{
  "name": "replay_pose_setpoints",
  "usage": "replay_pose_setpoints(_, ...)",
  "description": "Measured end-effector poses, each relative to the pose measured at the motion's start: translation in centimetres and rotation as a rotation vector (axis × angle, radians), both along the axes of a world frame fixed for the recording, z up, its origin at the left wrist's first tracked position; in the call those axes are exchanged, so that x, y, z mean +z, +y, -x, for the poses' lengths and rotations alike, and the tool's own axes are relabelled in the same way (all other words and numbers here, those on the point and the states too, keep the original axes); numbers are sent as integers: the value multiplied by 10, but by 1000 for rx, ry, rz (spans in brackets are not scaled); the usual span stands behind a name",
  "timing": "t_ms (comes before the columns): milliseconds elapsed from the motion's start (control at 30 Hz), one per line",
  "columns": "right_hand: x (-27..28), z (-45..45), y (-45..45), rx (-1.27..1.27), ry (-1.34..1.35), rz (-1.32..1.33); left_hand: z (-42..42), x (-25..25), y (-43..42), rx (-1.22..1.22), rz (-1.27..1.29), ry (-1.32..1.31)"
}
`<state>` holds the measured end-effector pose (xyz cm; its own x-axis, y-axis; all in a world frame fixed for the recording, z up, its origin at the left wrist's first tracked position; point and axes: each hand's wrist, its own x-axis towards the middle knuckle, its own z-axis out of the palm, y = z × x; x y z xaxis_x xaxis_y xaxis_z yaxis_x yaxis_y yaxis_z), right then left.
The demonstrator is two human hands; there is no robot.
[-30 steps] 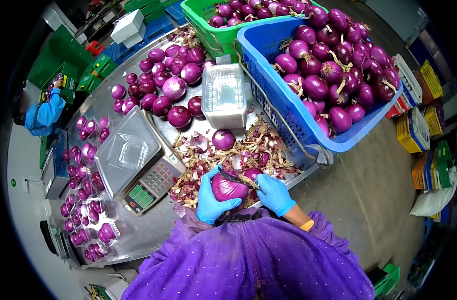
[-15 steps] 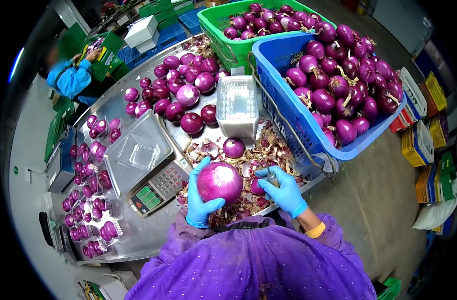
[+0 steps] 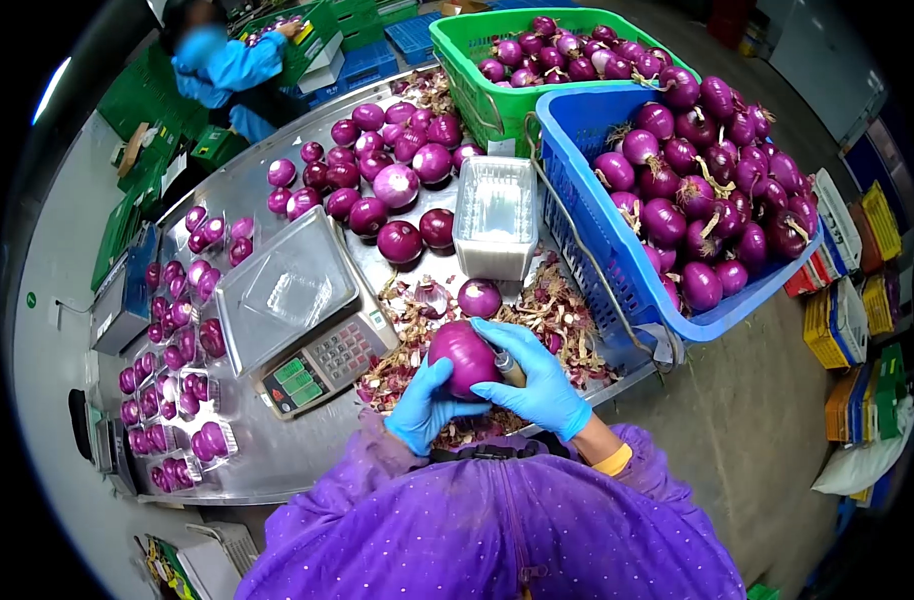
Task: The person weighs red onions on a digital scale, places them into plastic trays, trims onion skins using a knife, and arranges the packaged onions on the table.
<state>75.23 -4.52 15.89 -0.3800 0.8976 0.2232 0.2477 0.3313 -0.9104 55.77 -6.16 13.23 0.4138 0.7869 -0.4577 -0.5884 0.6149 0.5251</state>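
Observation:
A large purple onion point(image 3: 463, 358) is held low in front of me, over the metal table. My left hand point(image 3: 425, 405), in a blue glove, cups it from the left and below. My right hand point(image 3: 537, 378), gloved too, holds a knife by its handle point(image 3: 510, 371) and touches the onion's right side with its fingers. The blade is hidden. Beneath and around both hands lie dry skins and trimmings point(image 3: 567, 310). One smaller onion point(image 3: 479, 297) rests just beyond the held one.
A scale point(image 3: 327, 360) with a clear tray stands left, beyond it packed onions point(image 3: 212, 440). Loose onions point(image 3: 396, 185) and stacked clear boxes point(image 3: 496, 215) lie ahead. Blue basket point(image 3: 617, 255) and green basket point(image 3: 467, 95) hold onions at right. A co-worker point(image 3: 232, 65) is at the far left.
My right hand has come left against the onion, bringing the knife with it. The onion has turned in my left hand. The view has shifted, and the co-worker appears farther up and right.

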Motion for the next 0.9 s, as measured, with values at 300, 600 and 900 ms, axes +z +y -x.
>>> replay_pose_setpoints(300, -7, -27, -21, -308, -337, -65, -17, 0, 16, 238, -356, 98)
replay_pose_setpoints(600, -55, -38, -20, -398, -427, 77, -21, 6, 18, 322, -525, 269)
replay_pose_setpoints(900, -80, -66, -35, -411, -203, 285, 78, 10, 34, 478, -722, 669)
